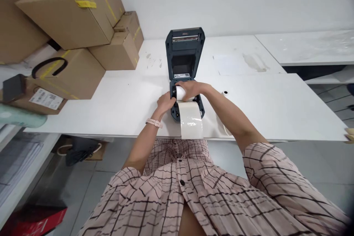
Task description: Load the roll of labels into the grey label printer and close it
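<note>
I'm getting a plain white wall (235, 3) running behind a white tabletop (132, 96) that's showing scuffs and stains. At right, another white surface (276, 44) is adjoining, an open shelf (329, 77) sitting beneath. Lower left, white shelving (27, 176) is standing. Grey tiled floor (306, 162) is showing below, grout lines running through. Light's falling bright, fairly even.

Carton label (46, 98) and printer sticker (181, 75) seem illegibly blurred.

Printer (183, 48) dark blue-grey; roll (180, 93) white; paper strip (190, 118) cream; boxes (63, 18) brown, tape (85, 4) yellow; shirt (155, 191) pink, black-checked.
</note>
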`<state>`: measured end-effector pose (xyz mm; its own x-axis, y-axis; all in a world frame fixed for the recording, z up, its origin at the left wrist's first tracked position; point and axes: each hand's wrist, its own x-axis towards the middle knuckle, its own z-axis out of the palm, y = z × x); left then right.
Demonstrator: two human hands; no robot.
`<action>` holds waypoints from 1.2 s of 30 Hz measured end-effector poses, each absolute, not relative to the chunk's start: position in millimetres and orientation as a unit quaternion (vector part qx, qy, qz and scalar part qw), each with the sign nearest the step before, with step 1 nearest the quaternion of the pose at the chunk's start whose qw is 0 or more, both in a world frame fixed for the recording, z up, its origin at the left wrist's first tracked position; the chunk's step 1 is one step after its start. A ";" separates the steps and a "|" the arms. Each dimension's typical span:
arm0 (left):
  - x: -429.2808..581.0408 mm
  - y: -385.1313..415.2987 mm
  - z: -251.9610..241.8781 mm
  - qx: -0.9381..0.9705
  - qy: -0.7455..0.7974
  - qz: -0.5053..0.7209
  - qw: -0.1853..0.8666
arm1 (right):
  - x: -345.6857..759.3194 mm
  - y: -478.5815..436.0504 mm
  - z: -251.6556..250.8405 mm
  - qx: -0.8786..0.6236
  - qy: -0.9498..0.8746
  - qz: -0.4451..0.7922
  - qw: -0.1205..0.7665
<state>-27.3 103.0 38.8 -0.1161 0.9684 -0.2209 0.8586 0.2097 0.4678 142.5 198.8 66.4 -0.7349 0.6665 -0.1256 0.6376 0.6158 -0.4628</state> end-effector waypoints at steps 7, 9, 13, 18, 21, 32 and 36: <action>-28.2 97.9 34.8 0.607 0.731 0.162 0.266 | 248.2 175.3 116.7 -0.290 -0.803 0.448 0.267; -28.6 98.2 32.9 0.605 0.730 0.168 0.270 | 269.9 183.4 106.1 -0.331 -0.762 0.463 0.309; -29.5 99.7 29.1 0.600 0.733 0.178 0.267 | 286.0 215.7 57.5 -0.427 -0.702 0.450 0.350; -31.0 100.1 27.3 0.595 0.730 0.191 0.276 | 274.9 237.8 11.9 -0.484 -0.691 0.435 0.315; -32.4 101.3 26.1 0.596 0.732 0.189 0.271 | 275.8 238.4 6.4 -0.479 -0.689 0.460 0.290; -35.7 107.6 15.8 0.592 0.735 0.199 0.264 | 390.7 180.7 -3.9 -0.486 -0.599 0.527 0.356; -34.7 106.7 16.2 0.591 0.733 0.203 0.269 | 366.8 153.7 -9.0 -0.479 -0.599 0.550 0.331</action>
